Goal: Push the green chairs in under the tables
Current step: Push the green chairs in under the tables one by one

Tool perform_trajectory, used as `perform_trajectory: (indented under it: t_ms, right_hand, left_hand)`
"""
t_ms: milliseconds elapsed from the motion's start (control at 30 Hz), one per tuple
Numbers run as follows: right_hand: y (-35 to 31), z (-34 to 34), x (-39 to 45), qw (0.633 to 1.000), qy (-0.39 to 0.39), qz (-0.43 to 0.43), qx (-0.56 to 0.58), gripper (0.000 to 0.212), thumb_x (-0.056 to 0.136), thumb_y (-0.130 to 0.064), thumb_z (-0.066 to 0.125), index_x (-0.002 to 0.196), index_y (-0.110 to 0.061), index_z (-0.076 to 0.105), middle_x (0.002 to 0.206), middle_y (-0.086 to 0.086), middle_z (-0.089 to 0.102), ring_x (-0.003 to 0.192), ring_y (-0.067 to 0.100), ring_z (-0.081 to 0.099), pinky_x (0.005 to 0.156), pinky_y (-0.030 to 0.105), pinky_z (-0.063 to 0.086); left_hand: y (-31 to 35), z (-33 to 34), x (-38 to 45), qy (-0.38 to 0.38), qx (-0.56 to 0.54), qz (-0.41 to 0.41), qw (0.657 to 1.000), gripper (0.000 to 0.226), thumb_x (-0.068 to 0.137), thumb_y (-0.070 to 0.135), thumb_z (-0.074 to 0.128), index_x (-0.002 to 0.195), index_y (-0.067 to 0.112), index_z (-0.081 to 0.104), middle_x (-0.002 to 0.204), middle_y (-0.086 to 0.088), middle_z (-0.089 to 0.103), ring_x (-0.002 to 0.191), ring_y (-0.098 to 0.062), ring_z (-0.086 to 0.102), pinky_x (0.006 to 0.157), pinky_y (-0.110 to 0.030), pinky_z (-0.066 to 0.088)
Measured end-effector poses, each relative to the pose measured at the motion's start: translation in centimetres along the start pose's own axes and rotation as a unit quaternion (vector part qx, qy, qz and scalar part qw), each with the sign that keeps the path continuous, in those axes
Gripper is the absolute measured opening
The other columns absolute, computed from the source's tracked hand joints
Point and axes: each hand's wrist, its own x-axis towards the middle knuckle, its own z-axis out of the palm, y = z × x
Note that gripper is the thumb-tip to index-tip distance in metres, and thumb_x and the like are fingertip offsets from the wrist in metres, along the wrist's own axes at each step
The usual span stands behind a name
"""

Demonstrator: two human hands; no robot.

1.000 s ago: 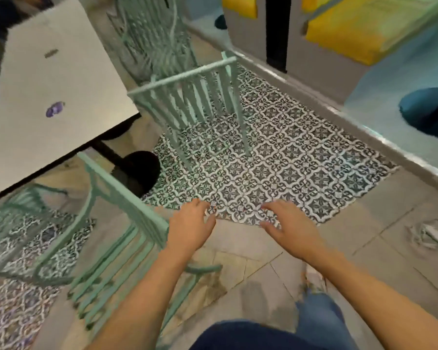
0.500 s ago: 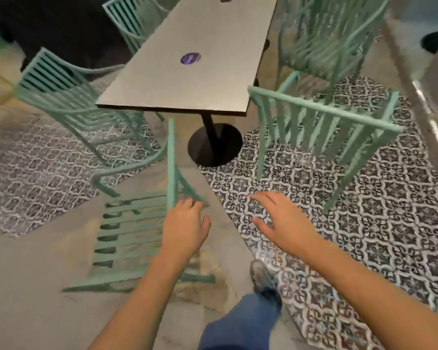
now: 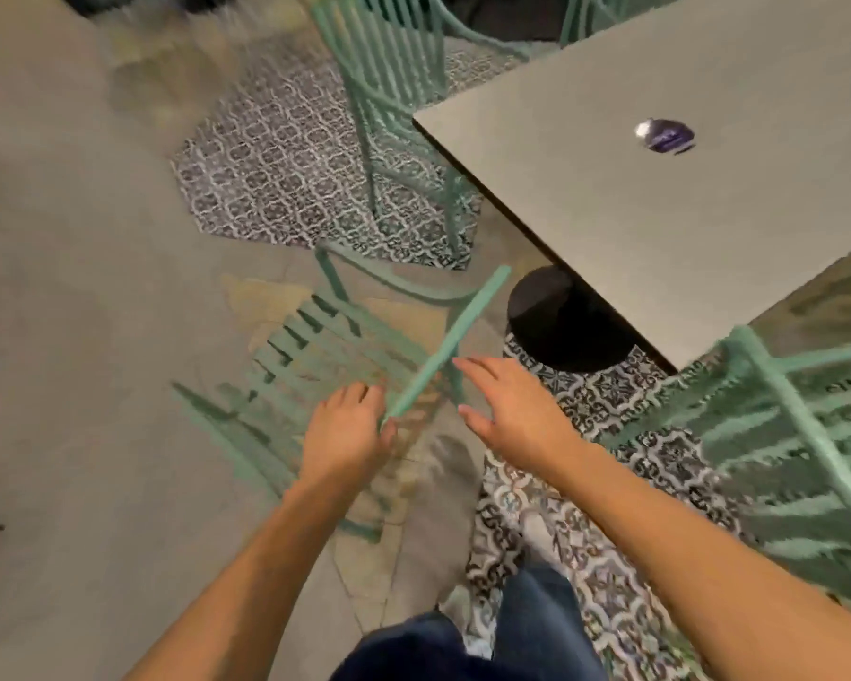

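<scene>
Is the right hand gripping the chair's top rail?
No, the right hand hovers open beside the top rail, fingers straight and wrapped round nothing.

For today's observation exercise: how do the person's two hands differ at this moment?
The left hand touches the near end of the chair's top rail; the right hand hovers beside that rail, holding nothing. The left hand's fingers curl downward; the right hand's fingers are spread and nearly straight. Both reach towards the same green chair.

left hand (image 3: 347, 435): fingers curled | right hand (image 3: 512, 407): fingers extended
</scene>
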Motion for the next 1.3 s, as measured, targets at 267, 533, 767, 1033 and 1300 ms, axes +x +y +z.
perform_trajectory:
  t_ms: [267,533,767,1033,1300]
  right_hand:
    - [7.1,0.1,10.3,0.979,-0.118,-0.165,-0.032,0.057,0.095,-0.038,0.051,0.146,-0.018,0.037,0.146,0.009,0.041,0.134,0.029,0.037,0.107,0.040,0.031]
    - [10.1,1.5,18.7,0.913,-0.250,-0.270,-0.176,0.098,0.073,-0.083,0.001,0.142,-0.026,0.041,0.142,0.002,0.045,0.136,0.023,0.033,0.113,0.048,0.021]
    - [9.4,2.0,20.0,0.882,-0.249,-0.333,-0.223,0.088,0.070,-0.086,0.000,0.104,-0.029,0.058,0.090,-0.005,0.064,0.080,0.016,0.061,0.064,0.031,0.046]
    - [8.5,1.8,16.8,0.891,-0.205,-0.334,-0.228,0.080,0.065,-0.085,-0.012,0.082,-0.029,0.043,0.066,-0.008,0.047,0.060,0.014,0.047,0.051,0.028,0.032]
    - [7.0,2.3,12.1,0.912,-0.212,-0.277,-0.215,0.075,0.077,-0.082,0.010,0.098,-0.026,0.056,0.070,-0.009,0.053,0.061,0.011,0.052,0.049,0.023,0.033]
  left_hand:
    - [4.2,2.3,1.7,-0.020,-0.013,-0.208,0.978,0.048,0.092,0.058,0.043,0.121,0.021,0.051,0.109,0.000,0.058,0.102,-0.025,0.056,0.080,-0.038,0.045]
    - [4.3,5.1,1.6,-0.087,-0.040,-0.334,0.938,0.051,0.090,0.064,0.041,0.125,0.027,0.053,0.117,0.002,0.056,0.110,-0.024,0.053,0.094,-0.041,0.042]
    - [3.4,5.6,1.7,-0.126,-0.078,-0.334,0.931,0.042,0.090,0.066,0.038,0.106,0.029,0.049,0.094,0.005,0.058,0.084,-0.022,0.064,0.075,-0.039,0.054]
    - [1.5,5.5,-0.3,-0.134,-0.128,-0.271,0.945,0.034,0.089,0.065,0.043,0.093,0.032,0.047,0.087,0.010,0.053,0.078,-0.015,0.058,0.070,-0.039,0.054]
    - [-0.2,5.6,-2.6,-0.185,-0.102,-0.234,0.949,0.039,0.088,0.068,0.040,0.105,0.035,0.049,0.095,0.012,0.052,0.083,-0.010,0.059,0.073,-0.036,0.057]
